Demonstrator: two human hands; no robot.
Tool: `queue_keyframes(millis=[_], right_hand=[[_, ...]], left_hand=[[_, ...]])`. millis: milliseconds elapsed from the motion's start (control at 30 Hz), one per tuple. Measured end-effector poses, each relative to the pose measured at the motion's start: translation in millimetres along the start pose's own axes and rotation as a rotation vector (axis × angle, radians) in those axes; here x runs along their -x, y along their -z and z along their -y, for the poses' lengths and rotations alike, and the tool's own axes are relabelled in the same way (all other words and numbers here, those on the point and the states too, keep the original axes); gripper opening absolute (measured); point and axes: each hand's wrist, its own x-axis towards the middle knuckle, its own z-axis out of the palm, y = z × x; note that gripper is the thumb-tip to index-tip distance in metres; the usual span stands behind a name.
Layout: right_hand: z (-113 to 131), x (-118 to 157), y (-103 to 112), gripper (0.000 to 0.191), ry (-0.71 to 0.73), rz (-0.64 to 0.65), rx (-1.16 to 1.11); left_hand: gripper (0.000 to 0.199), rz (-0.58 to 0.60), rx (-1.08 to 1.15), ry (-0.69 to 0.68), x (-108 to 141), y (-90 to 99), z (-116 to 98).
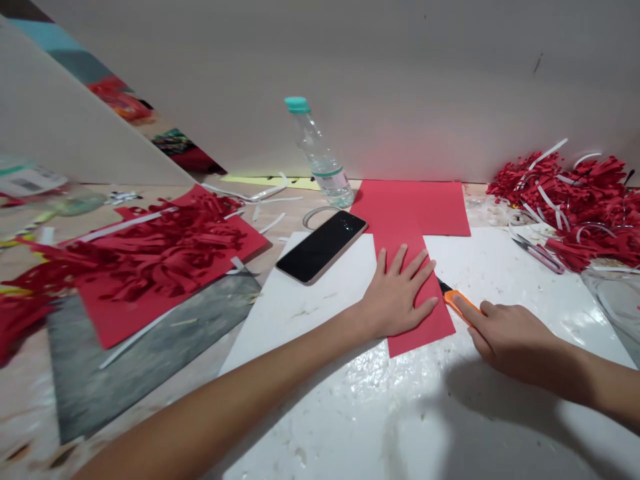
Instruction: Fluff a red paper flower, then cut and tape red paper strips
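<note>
My left hand (400, 295) lies flat, fingers spread, on a narrow red sheet (420, 337) that rests on a glossy white board (345, 413). Just right of that sheet, my right hand (515, 337) grips an orange utility knife (463, 308), its index finger stretched along the handle. The dark front end of the knife is at the red sheet's right edge; whether the blade touches it I cannot tell. Behind, another red sheet (440, 207) lies against the wall, meeting the far end of the narrow one.
A black phone (323, 247) lies left of my left hand, with a clear bottle (325, 160) leaning behind it. Cut red pieces (175, 253) are heaped at left on a red sheet. More red bundles (585, 207) and a pink-handled snipper (540, 255) are at right.
</note>
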Motion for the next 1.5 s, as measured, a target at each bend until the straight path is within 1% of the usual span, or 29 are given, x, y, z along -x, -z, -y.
queue_keyframes(millis=[233, 400, 567, 633, 767, 900, 1000, 1133, 1367, 1500], right_hand=[[1.9, 1.1, -0.9, 0.066, 0.001, 0.004, 0.019], [2.1, -2.7, -0.4, 0.066, -0.015, 0.059, 0.013], [2.3, -0.9, 0.2, 0.067, -0.007, 0.072, 0.042], [2.0, -2.8, 3.2, 0.066, -0.019, 0.098, 0.021], [2.6, -10.4, 12.2, 0.062, -0.08, 0.198, -0.068], [4.1, -11.8, 16.8, 0.065, -0.096, 0.271, -0.057], [3.4, -13.7, 20.7, 0.065, -0.091, 0.293, -0.071], [1.6, -19.4, 26.7, 0.06, -0.083, 0.304, -0.12], [2.2, -16.0, 25.5, 0.059, -0.085, 0.299, -0.128], [0.1, -24.7, 33.6, 0.059, -0.086, 0.337, -0.169]], left_hand=[[0.077, 0.034, -0.005, 0.024, 0.2, 2.1, 0.1], [0.078, 0.032, -0.006, 0.022, 0.0, 3.0, -0.9], [0.078, 0.048, -0.005, 0.024, 0.2, 3.5, -1.0], [0.078, 0.045, -0.004, 0.023, 0.2, 3.0, -0.7], [0.078, 0.036, -0.003, 0.022, 0.2, 1.7, 0.4], [0.079, 0.044, -0.01, 0.019, 0.3, 1.8, 0.8], [0.079, 0.058, -0.013, 0.027, 0.2, 3.0, 0.0], [0.077, 0.061, -0.017, 0.032, -0.4, 4.6, -1.8], [0.077, 0.053, -0.024, 0.028, -0.3, 5.3, -2.7], [0.077, 0.065, -0.026, 0.031, -0.9, 6.7, -3.3]])
